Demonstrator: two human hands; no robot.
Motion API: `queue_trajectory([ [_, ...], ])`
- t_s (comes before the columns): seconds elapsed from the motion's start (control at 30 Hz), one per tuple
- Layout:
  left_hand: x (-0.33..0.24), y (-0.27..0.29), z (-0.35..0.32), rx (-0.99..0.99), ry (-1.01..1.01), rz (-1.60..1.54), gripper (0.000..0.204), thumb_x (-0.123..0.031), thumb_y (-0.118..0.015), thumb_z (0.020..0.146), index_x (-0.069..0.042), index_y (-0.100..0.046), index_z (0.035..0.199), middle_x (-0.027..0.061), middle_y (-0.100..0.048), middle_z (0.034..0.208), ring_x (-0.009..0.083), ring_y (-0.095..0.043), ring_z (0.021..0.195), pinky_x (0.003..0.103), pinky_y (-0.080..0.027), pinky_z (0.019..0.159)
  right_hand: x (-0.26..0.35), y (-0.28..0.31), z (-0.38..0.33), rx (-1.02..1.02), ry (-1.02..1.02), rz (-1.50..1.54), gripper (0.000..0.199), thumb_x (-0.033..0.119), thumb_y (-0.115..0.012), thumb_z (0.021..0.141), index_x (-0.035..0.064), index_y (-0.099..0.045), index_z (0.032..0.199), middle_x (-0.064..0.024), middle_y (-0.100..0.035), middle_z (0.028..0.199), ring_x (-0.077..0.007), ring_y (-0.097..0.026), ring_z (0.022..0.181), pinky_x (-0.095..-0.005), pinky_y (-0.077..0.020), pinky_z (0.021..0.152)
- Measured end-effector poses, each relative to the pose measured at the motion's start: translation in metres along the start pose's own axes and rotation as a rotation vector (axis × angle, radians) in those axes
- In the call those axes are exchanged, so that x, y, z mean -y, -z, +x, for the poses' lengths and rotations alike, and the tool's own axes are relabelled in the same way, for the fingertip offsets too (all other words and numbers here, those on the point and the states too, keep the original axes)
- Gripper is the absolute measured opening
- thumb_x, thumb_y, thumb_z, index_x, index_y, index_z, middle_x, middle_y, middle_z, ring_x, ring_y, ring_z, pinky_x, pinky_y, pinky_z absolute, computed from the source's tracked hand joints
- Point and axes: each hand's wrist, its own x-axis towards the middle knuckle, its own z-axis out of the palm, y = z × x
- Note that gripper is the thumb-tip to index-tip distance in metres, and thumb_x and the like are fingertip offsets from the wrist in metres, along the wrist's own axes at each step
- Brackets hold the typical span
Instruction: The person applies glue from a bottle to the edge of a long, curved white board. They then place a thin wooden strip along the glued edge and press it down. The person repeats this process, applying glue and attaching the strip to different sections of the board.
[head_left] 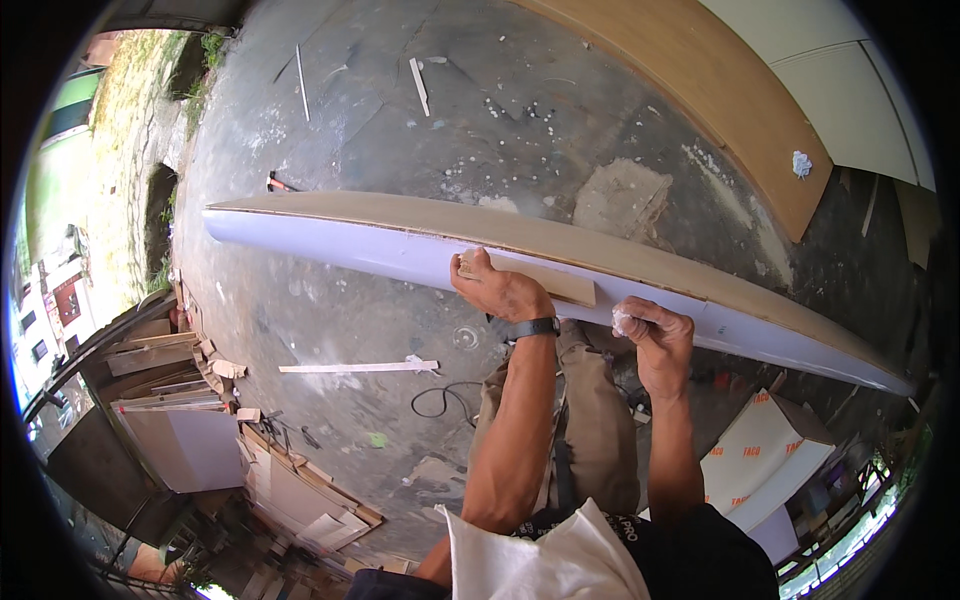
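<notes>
A long white-faced panel (330,245) stood on edge across the concrete floor (400,120). The left hand (497,290) pressed a wood block (545,280) against its face, fingers clamped on it. The right hand (655,335) was fisted around a white wad (622,320).

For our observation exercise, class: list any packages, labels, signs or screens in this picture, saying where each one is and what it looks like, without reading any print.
Flat white packages: on the floor at lower right, under the long board's end; rectangular, white with small red print, brown edge.
Wristwatch: on the left wrist, black band; its face is not readable as a screen.
No signs or other screens show.
</notes>
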Motion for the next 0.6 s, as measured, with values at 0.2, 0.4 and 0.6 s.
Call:
queue_trajectory([
  [0.2, 0.027, 0.0, -0.03, 0.099, -0.089, -0.208, 0.05, -0.033, -0.037, 0.111, -0.002, -0.039, 0.15, 0.0158, -0.044, 0.14, 0.0273, -0.049, 0.134, 0.043, -0.048, 0.109, 0.005, 0.016, 0.015, -0.027, 0.017, 0.004, 0.014, -0.003, -0.076, 0.092, -0.0059, -0.077, 0.106, -0.0119, -0.074, 0.098, -0.0161, -0.065, 0.083, -0.0305, -0.0554, 0.078],
  [0.4, 0.028, 0.001, -0.025, 0.127, -0.197, 0.039, 0.057, -0.027, -0.054, 0.107, 0.0, -0.036, 0.153, 0.0176, -0.041, 0.138, 0.0323, -0.043, 0.129, 0.043, -0.043, 0.109, 0.001, 0.028, 0.032, 0.05, 0.028, -0.003, 0.014, -0.002, -0.076, 0.091, -0.0027, -0.077, 0.105, -0.012, -0.074, 0.096, -0.0167, -0.065, 0.083, -0.0302, -0.0542, 0.077],
  [0.6, 0.027, -0.003, -0.022, 0.018, -0.236, 0.213, 0.046, -0.035, -0.046, 0.109, -0.005, -0.045, 0.144, 0.0132, -0.037, 0.14, 0.0268, -0.049, 0.129, 0.043, -0.047, 0.108, 0.012, 0.042, 0.05, 0.124, -0.064, -0.051, 0.014, -0.002, -0.077, 0.091, -0.0039, -0.077, 0.104, -0.011, -0.074, 0.095, -0.0156, -0.065, 0.082, -0.0292, -0.0538, 0.078],
])
